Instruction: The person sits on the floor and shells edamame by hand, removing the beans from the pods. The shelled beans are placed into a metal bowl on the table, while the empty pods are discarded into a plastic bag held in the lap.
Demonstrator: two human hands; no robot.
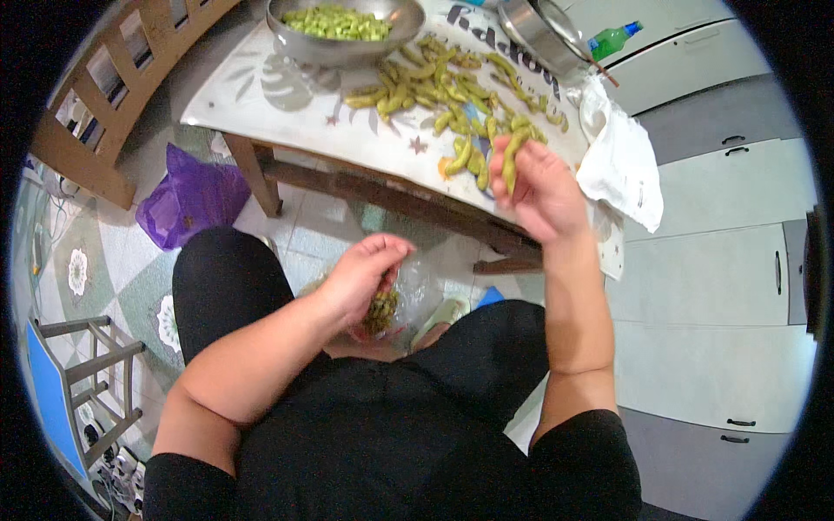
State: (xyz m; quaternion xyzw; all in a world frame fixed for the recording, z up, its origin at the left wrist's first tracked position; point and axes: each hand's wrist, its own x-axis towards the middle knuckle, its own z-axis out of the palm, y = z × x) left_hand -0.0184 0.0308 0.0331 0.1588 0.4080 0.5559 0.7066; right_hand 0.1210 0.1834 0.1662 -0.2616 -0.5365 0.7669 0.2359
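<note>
Two bare hands at work. Right hand (pixel 546 189), right of centre: thumb and fingers closed on a single green pod (pixel 514 161), held up over the worktop's near edge. Left hand (pixel 363 273), mid-frame: fingers curled in, just above a clear plastic bag (pixel 419 286) with brownish-green scraps inside; cannot tell how tightly closed, or whether anything is gripped.

Worktop (pixel 234 95), top centre: pale printed cover, loose heap of pods (pixel 434 87) spread across it. Metal bowl (pixel 326 54) of shelled green beans, top left of heap; metal pot (pixel 543 39), tilted, upper right. White cloth-like bag (pixel 618 161) over right edge. Purple bag (pixel 193 198) on tiled floor, left. Pale cabinets (pixel 695 269), right.
</note>
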